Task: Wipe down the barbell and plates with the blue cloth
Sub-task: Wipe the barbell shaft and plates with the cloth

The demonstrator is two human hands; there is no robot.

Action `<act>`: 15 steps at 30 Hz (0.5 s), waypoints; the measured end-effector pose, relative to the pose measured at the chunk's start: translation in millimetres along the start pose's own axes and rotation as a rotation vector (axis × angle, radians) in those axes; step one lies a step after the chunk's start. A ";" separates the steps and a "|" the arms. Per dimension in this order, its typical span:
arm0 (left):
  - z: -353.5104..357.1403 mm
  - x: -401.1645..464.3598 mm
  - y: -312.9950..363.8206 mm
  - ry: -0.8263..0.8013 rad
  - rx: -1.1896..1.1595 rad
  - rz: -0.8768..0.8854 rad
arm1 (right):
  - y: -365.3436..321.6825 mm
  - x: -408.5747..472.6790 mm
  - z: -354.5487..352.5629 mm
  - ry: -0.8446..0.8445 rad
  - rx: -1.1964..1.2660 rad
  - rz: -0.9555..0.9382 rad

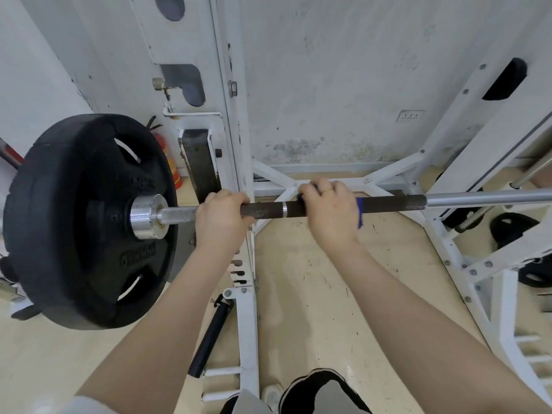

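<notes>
A barbell (394,203) runs across the view at mid height, with a dark knurled stretch in the middle and bare silver steel toward the right. A black plate (74,228) sits on its left sleeve behind a silver collar (146,216). My left hand (222,218) grips the bar just right of the collar. My right hand (330,210) grips the knurled part with the blue cloth (360,212) wrapped under it; only a blue edge shows beside the palm.
The white rack upright (230,115) stands right behind my left hand. White frame braces (388,177) cross the floor beneath the bar. Black plates (512,225) rest at the right. A black handle (210,339) leans by the rack foot. A red cylinder (173,168) stands behind the plate.
</notes>
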State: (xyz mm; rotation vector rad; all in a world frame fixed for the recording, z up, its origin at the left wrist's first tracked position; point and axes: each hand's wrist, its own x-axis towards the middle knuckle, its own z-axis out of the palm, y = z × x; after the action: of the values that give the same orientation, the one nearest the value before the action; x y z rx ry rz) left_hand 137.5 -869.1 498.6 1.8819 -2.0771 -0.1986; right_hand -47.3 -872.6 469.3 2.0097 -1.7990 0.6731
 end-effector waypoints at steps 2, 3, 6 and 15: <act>-2.8 3.8 10.6 -0.067 0.065 -0.035 | -12.3 0.8 1.3 -0.012 0.039 -0.100; -3.5 4.4 17.6 -0.086 0.088 -0.043 | -10.5 0.8 1.2 -0.022 0.066 -0.138; 1.9 1.8 42.0 -0.084 0.030 0.042 | 25.4 2.9 -6.7 -0.090 0.011 -0.159; 36.6 2.2 111.7 -0.029 -0.248 0.279 | 102.4 -7.5 -15.0 -0.080 -0.041 0.144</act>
State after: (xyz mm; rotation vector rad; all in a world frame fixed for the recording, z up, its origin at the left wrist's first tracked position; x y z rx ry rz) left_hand 20.2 -862.4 500.4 1.4395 -2.1906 -0.3963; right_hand -151.0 -870.9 472.5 1.9207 -2.0023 0.5993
